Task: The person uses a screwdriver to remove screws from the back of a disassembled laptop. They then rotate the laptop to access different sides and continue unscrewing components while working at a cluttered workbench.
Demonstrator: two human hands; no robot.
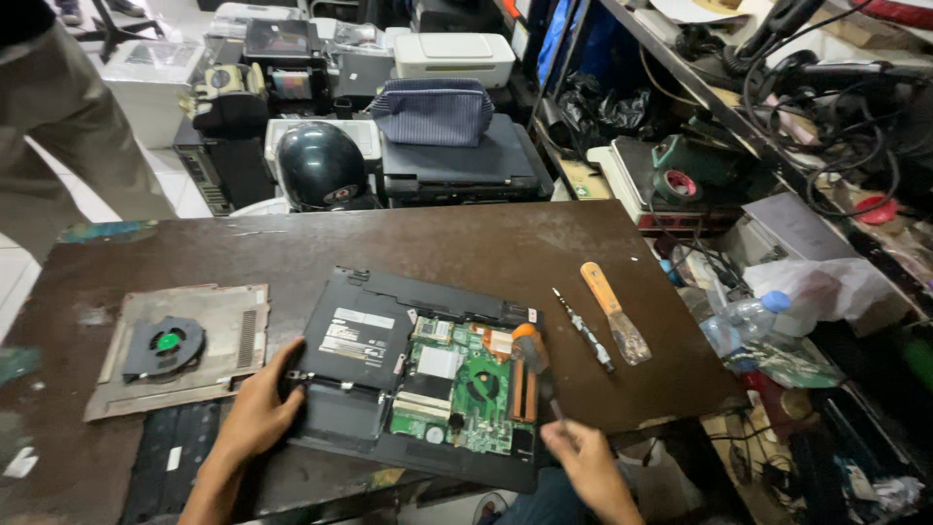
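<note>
Black laptop (green board exposed)

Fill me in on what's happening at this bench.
A person has an opened laptop lying bottom-up on a worn brown table, its green circuit board exposed. The left hand steadies the laptop's left edge; the right hand rests at the near right corner. A removed panel with a fan lies to the left, a screwdriver and scraper to the right.
</note>
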